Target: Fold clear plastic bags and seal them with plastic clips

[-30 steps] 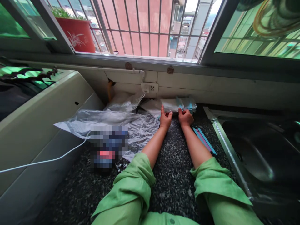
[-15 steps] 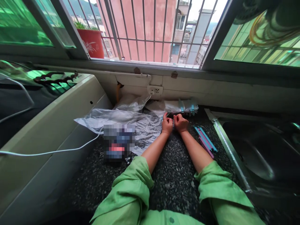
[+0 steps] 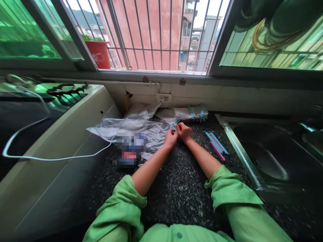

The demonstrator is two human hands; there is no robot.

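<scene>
My left hand (image 3: pixel 170 138) and my right hand (image 3: pixel 184 131) rest close together on the speckled black counter (image 3: pixel 181 181), both with fingers curled in a pinch. Between them they seem to hold something small and bluish that I cannot make out. Just beyond them, against the wall, lies a clear bag of blue sticks (image 3: pixel 194 113). A sheet of crumpled clear plastic (image 3: pixel 131 127) spreads to the left of my left hand. Loose blue and pink sticks (image 3: pixel 215 145) lie to the right of my right forearm.
A steel sink (image 3: pixel 272 158) fills the right side. On the left stands a cream appliance (image 3: pixel 50 141) with a white cable (image 3: pixel 63 158) over it. A wall socket (image 3: pixel 164 98) sits under the barred window. A blurred packet (image 3: pixel 130 148) lies on the plastic.
Both hands have drawn back from the bag of sticks toward me and to the left, fingers curling into a pinch. The view has tilted and shifted somewhat.
</scene>
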